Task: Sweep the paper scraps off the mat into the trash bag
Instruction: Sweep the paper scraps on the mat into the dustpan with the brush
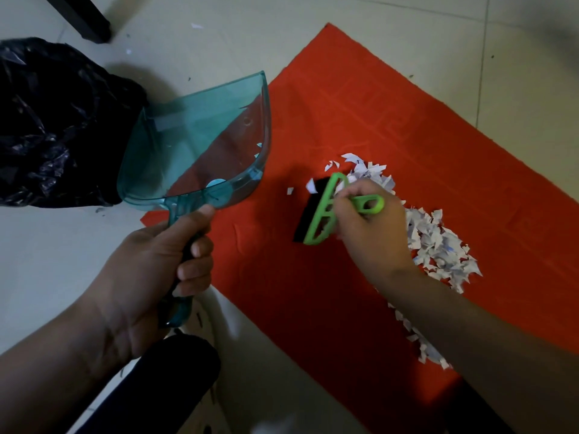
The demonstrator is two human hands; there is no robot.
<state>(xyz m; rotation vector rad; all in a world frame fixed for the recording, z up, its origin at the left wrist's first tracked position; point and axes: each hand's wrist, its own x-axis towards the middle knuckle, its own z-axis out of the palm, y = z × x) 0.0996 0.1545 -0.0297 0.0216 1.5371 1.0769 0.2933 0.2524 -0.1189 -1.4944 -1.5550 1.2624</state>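
with the left hand (163,255) gripping the raised teal dustpan (200,142) and the right hand (369,233) gripping the green brush (326,214), a stroke now would likely scatter the paper scraps (438,245) across the red mat (407,136).

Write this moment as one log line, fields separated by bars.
left hand holds dustpan | right hand holds brush | paper scraps on mat | trash bag left

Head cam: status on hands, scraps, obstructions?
Left hand grips dustpan, raised near trash bag. Right hand grips green brush on mat. Scraps mostly unswept, piled beside brush. Nothing blocking.
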